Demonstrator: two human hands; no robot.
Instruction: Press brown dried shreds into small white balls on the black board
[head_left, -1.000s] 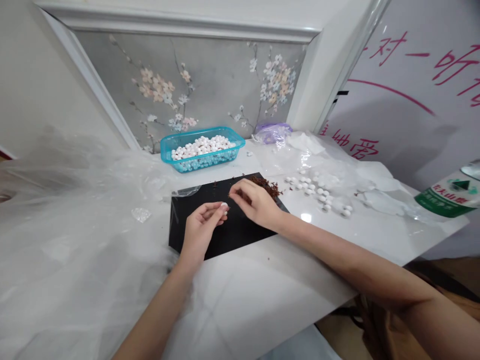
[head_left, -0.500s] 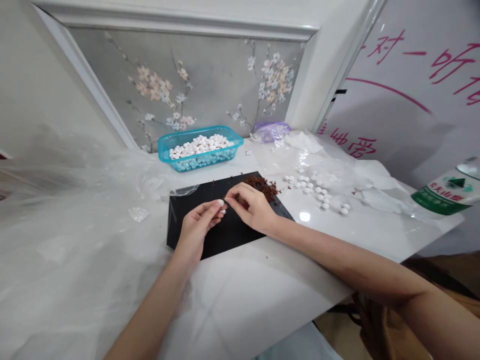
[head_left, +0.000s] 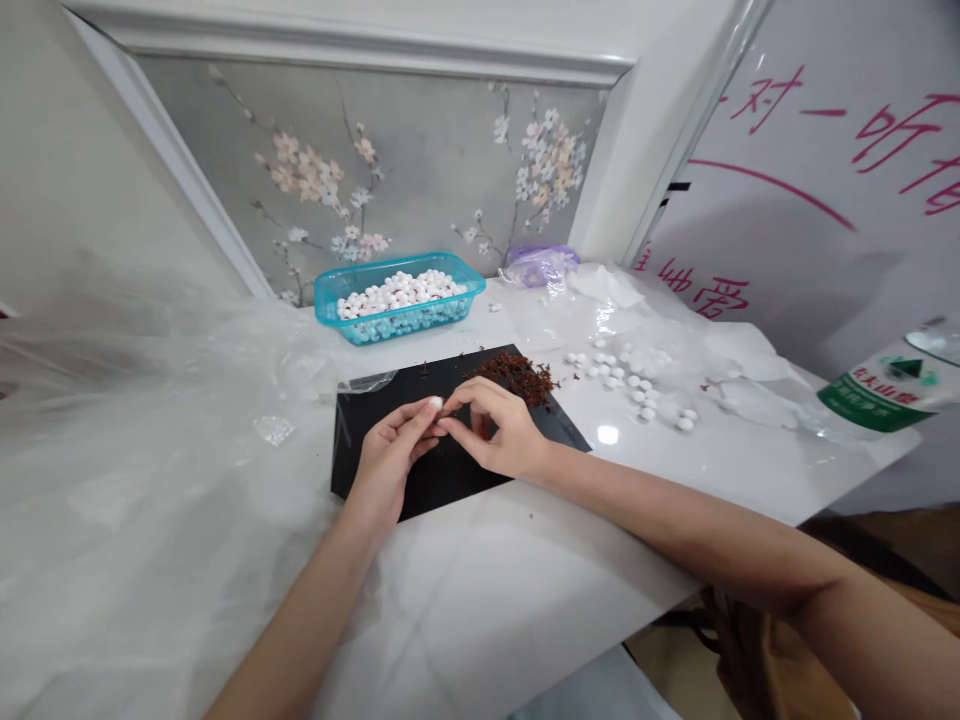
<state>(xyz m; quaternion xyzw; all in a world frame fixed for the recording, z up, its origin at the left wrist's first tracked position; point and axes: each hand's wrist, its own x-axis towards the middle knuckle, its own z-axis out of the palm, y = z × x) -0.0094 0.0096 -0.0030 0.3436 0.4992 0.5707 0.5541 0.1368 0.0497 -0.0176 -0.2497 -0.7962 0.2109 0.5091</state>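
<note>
My left hand (head_left: 391, 452) is closed, pinching a small white ball (head_left: 436, 403) between thumb and fingertips above the black board (head_left: 442, 482). My right hand (head_left: 499, 428) meets it from the right, thumb and index fingertip bent in against the ball's side. Anything between those right fingertips is too small to make out. Behind the right hand, a heap of small reddish-brown pieces (head_left: 529, 380) lies on the board's far right part.
A blue plastic basket (head_left: 326, 308) full of white balls stands at the back. Loose white balls (head_left: 637, 385) lie right of the board near clear plastic wrapping. A purple bag (head_left: 541, 266) rests by the wall. A large green-labelled bottle (head_left: 881, 390) stands far right; plastic sheeting (head_left: 150, 480) covers the left.
My right thumb and index fingertip have moved slightly left and down, onto the ball's side. My left hand has barely moved and keeps its hold.
</note>
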